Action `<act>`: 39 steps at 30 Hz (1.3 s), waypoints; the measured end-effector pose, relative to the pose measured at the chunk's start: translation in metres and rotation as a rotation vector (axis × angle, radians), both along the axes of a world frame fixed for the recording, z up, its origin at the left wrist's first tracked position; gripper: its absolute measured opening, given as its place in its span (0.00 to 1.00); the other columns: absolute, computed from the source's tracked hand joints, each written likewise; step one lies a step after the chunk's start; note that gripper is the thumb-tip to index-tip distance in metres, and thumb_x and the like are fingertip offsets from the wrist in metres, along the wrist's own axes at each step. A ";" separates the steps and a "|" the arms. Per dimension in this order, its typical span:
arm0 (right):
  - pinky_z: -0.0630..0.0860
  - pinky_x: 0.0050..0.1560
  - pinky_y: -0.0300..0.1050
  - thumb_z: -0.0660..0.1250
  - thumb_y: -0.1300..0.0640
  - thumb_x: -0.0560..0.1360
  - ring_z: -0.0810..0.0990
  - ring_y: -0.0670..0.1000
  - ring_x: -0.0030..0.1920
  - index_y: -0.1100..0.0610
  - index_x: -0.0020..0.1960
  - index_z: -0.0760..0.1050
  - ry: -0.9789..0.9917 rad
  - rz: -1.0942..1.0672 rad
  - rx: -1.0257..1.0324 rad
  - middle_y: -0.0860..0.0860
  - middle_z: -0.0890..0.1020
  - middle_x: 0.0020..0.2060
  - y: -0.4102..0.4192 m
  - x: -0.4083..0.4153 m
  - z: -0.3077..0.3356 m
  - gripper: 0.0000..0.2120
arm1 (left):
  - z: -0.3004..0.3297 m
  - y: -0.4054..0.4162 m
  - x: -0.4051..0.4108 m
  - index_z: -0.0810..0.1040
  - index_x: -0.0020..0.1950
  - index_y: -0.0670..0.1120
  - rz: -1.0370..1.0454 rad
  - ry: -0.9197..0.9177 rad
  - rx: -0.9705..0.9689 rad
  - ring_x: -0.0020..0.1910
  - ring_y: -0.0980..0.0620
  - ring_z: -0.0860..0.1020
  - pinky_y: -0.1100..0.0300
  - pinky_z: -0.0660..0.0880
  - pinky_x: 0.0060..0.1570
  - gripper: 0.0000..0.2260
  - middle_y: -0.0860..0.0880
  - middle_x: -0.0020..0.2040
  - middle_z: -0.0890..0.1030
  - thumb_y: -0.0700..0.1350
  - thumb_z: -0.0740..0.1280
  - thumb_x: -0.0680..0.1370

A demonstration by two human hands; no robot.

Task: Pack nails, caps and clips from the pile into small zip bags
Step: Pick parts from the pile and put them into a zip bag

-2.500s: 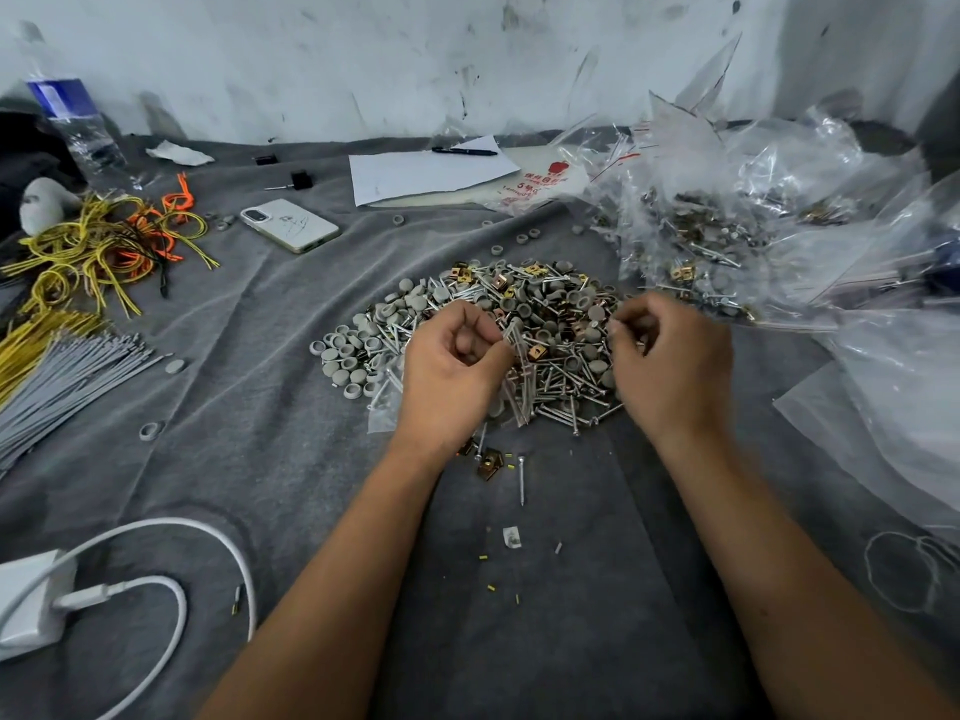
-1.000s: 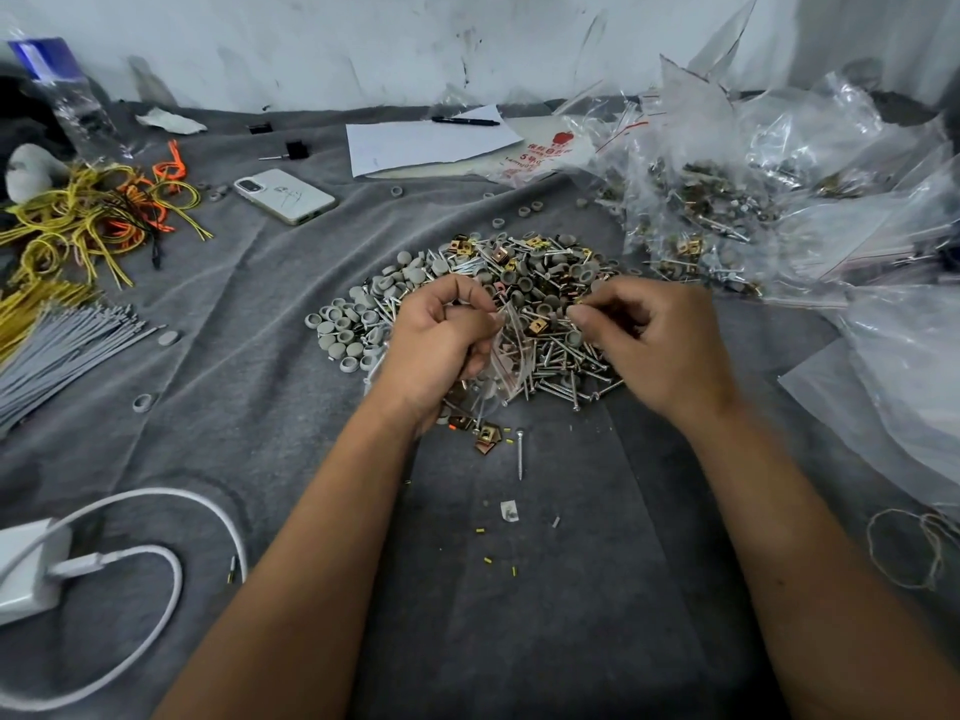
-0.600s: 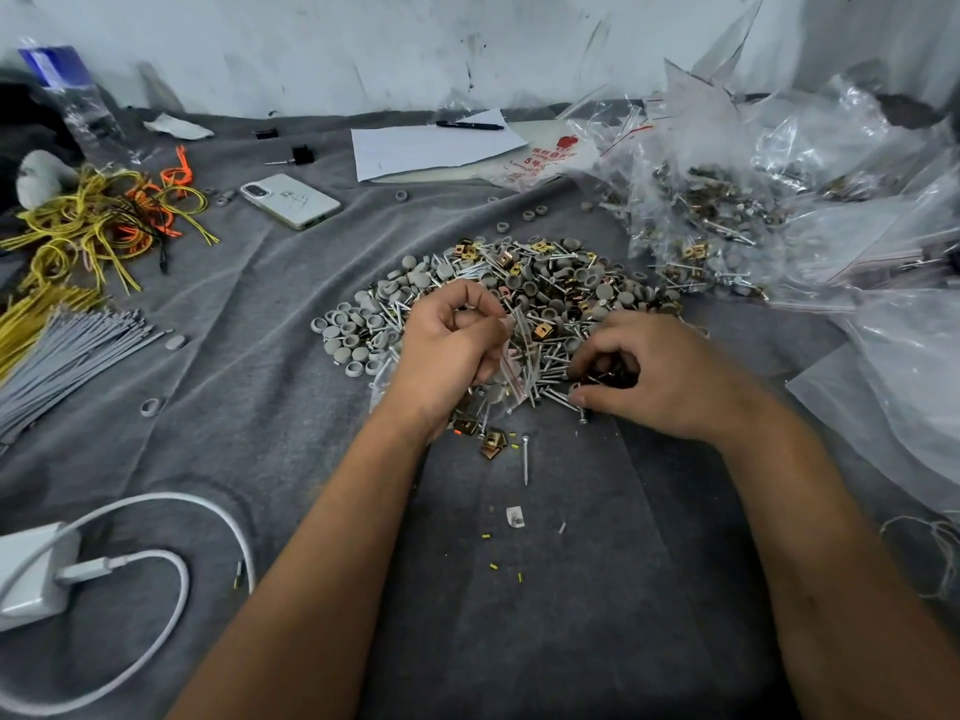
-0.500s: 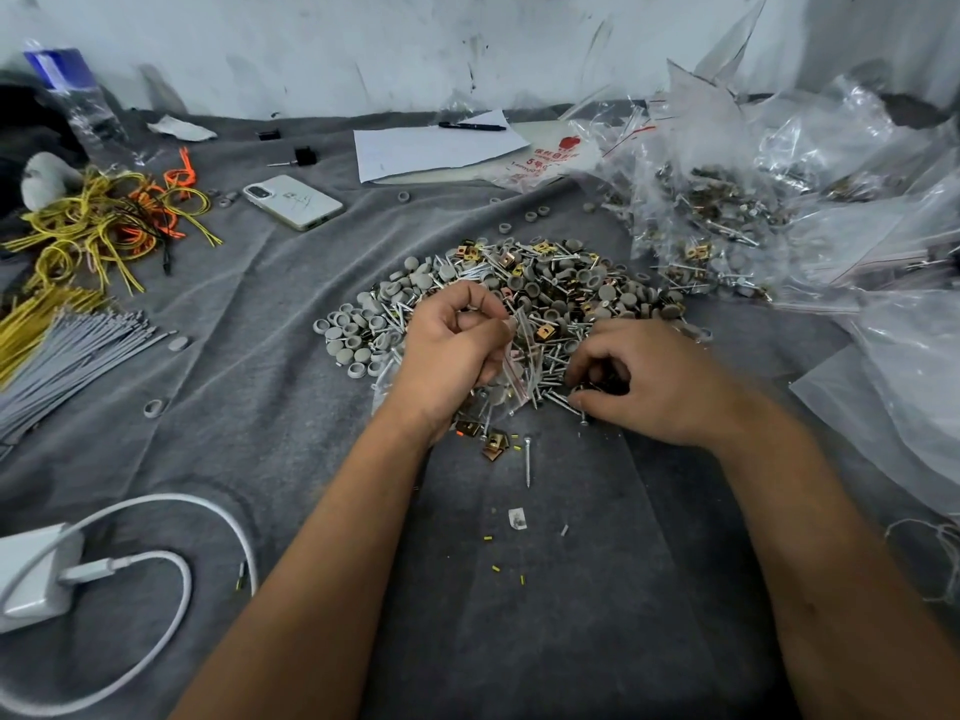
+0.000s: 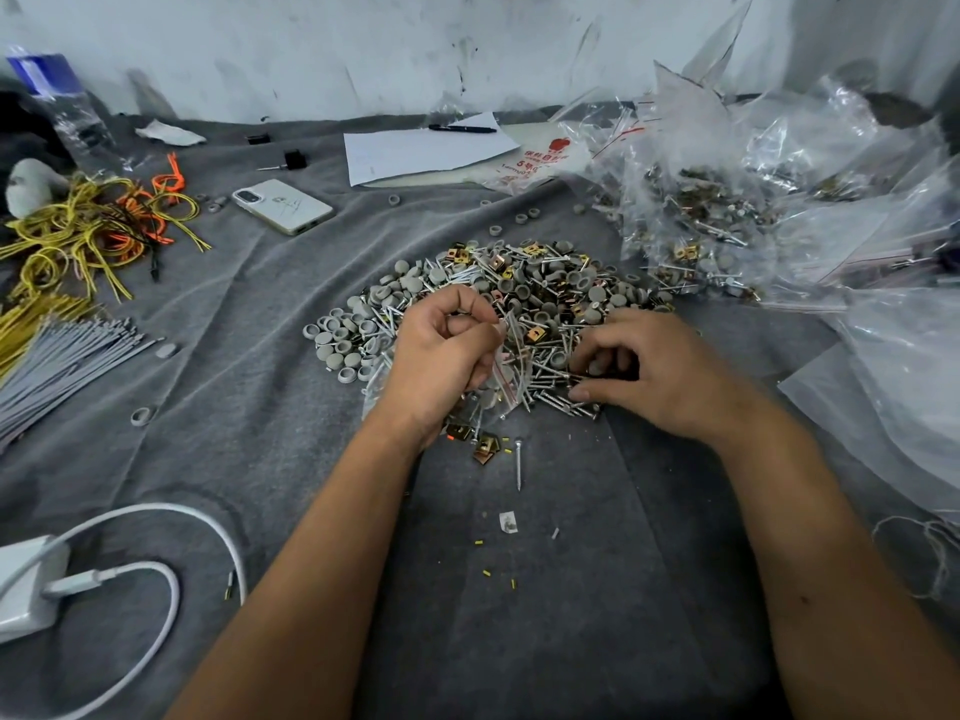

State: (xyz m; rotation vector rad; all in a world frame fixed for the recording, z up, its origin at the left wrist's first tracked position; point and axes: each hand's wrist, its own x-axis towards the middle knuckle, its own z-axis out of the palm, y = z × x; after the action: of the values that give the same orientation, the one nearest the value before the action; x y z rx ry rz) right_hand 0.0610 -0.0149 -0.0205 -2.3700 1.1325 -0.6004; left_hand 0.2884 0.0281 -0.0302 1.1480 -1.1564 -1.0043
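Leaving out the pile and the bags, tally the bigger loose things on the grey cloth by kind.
Phone: 1
Pen: 1
Paper sheet: 1
Water bottle: 1
Charger: 1
Total: 5

Left hand [image 5: 441, 363] pinches a zip bag [image 5: 511, 363]; right hand [image 5: 652, 371] picks in the pile [image 5: 545, 288].

One head-worn wide-angle view looks forward and down, close over the pile [image 5: 498, 309] at centre; wall [image 5: 363, 44] at 12 o'clock, forearms entering from 6 o'clock.
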 end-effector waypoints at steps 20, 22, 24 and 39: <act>0.82 0.44 0.40 0.79 0.64 0.71 0.85 0.47 0.44 0.58 0.49 0.85 -0.474 0.002 -0.169 0.47 0.85 0.44 0.021 0.033 0.003 0.08 | 0.002 -0.001 -0.009 0.73 0.47 0.28 -0.004 -0.126 -0.052 0.19 0.54 0.70 0.63 0.66 0.23 0.05 0.49 0.23 0.73 0.27 0.68 0.77; 0.79 0.48 0.35 0.80 0.65 0.69 0.84 0.44 0.45 0.58 0.47 0.85 -0.364 0.054 -0.268 0.47 0.85 0.44 0.023 0.037 0.003 0.09 | 0.003 0.000 -0.009 0.73 0.47 0.27 0.002 -0.112 -0.058 0.19 0.54 0.69 0.64 0.66 0.22 0.04 0.48 0.24 0.72 0.26 0.68 0.77; 0.76 0.49 0.31 0.81 0.65 0.68 0.82 0.43 0.43 0.58 0.45 0.85 -0.268 0.083 -0.330 0.48 0.85 0.42 0.024 0.041 0.003 0.08 | 0.004 -0.001 -0.009 0.73 0.47 0.28 0.009 -0.107 -0.061 0.19 0.54 0.68 0.64 0.66 0.23 0.04 0.49 0.23 0.71 0.26 0.68 0.77; 0.79 0.43 0.47 0.75 0.34 0.66 0.81 0.40 0.38 0.45 0.39 0.83 -0.028 0.104 -0.083 0.39 0.83 0.34 0.027 0.031 0.011 0.15 | 0.000 -0.004 0.000 0.75 0.43 0.41 0.135 -0.064 -0.064 0.21 0.52 0.69 0.64 0.68 0.24 0.10 0.51 0.24 0.69 0.27 0.68 0.76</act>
State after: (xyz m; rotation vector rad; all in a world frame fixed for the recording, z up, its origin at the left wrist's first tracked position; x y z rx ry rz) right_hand 0.0917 0.0117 -0.0099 -2.4651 0.9827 -0.6539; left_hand 0.2880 0.0242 -0.0297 1.1977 -1.1380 -0.8271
